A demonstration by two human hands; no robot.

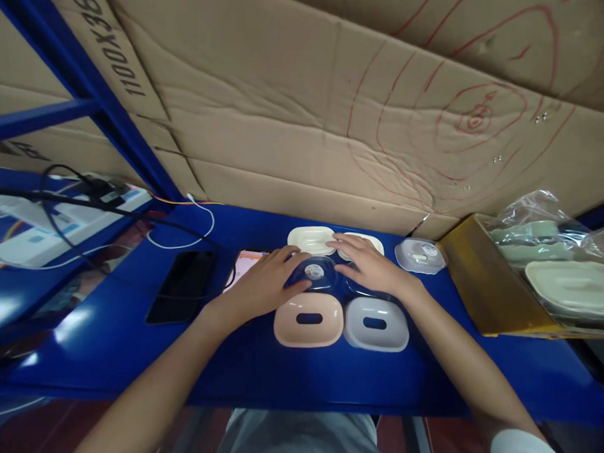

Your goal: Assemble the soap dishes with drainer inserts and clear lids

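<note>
My left hand (270, 279), fingers apart, rests at the left edge of a clear lid (320, 274) with a round white label. My right hand (371, 263) has its fingers spread over a second clear piece (369, 290), partly hidden under it. Behind them lie two cream lids (310, 239) (377, 243), the right one partly covered by my right fingers. Nearer me sit a peach piece (309, 332) and a pale grey piece (377, 339), side by side, each with an oval slot. Neither hand is closed round anything.
A clear box (420, 256) stands right of the hands. Further right, a cardboard box (472, 279) holds cream and green pieces in plastic. Left are a phone with a lit screen (243, 264), a dark phone (181, 287) and cables. A cardboard wall (278, 147) rises behind the blue table (269, 381).
</note>
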